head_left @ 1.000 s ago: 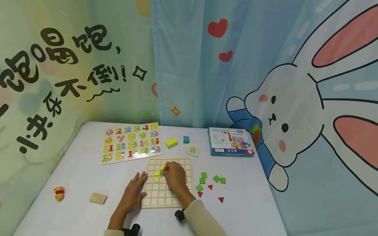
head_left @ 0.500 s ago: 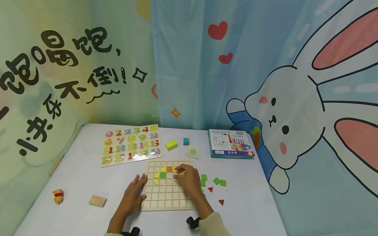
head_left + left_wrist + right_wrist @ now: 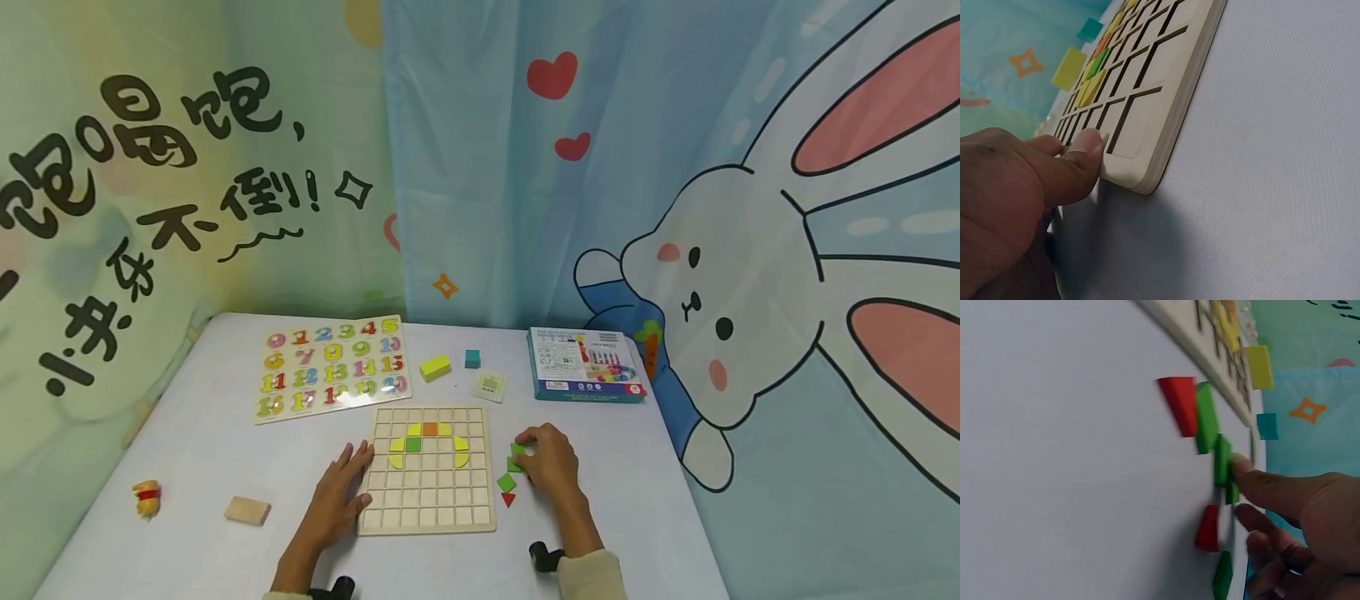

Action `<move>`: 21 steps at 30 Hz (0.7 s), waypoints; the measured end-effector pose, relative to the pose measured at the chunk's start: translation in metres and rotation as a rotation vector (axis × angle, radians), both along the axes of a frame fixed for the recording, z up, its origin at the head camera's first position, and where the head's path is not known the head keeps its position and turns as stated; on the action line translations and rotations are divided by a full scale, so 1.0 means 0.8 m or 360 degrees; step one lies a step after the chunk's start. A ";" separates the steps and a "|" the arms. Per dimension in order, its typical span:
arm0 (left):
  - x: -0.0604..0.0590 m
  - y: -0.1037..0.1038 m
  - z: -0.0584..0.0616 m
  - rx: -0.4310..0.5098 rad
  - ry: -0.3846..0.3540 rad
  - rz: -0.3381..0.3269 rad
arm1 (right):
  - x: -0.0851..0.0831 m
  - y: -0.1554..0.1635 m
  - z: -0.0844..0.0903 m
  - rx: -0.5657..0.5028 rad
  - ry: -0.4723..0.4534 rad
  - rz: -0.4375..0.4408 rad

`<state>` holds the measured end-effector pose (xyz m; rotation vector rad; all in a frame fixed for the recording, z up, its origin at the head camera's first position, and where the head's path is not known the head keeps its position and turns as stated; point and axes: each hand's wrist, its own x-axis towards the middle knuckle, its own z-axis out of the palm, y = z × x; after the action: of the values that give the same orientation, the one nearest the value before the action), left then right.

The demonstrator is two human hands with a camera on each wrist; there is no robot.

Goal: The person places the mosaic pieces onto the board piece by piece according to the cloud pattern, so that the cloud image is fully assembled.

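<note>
My left hand [image 3: 339,493] rests along the left edge of a wooden grid board [image 3: 427,500]; in the left wrist view its thumb lies on the rim near the corner. The board holds several yellow curved-edge pieces [image 3: 461,452], an orange square [image 3: 430,429] and a green square [image 3: 413,445]. Right of the board, my right hand [image 3: 553,462] is over loose green square tiles [image 3: 507,482], thumb and forefinger apart around one. In the right wrist view the thumb tip overlaps a green tile [image 3: 1222,461]. A red triangle [image 3: 508,499] lies nearby.
Behind the board are a number puzzle [image 3: 333,367], a yellow block [image 3: 435,367], a teal cube [image 3: 472,358], a small pale square card [image 3: 489,386] and a boxed set [image 3: 588,364]. A wooden block [image 3: 247,511] and a small bear figure [image 3: 147,498] lie left.
My right hand has moved right, off the board to the loose green tiles, uncovering the green square and the yellow pieces on the board. My left hand has stayed at the board's edge.
</note>
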<state>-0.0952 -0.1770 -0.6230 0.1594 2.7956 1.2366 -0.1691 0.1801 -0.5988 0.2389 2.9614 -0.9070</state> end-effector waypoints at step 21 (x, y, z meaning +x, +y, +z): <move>-0.002 -0.002 -0.002 0.0012 -0.0038 0.0008 | 0.003 -0.037 0.003 -0.0269 0.0171 0.0089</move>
<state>-0.0967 -0.1784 -0.6248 0.1376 2.7732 1.2419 -0.1669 0.1505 -0.5963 0.1042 2.9463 -1.1911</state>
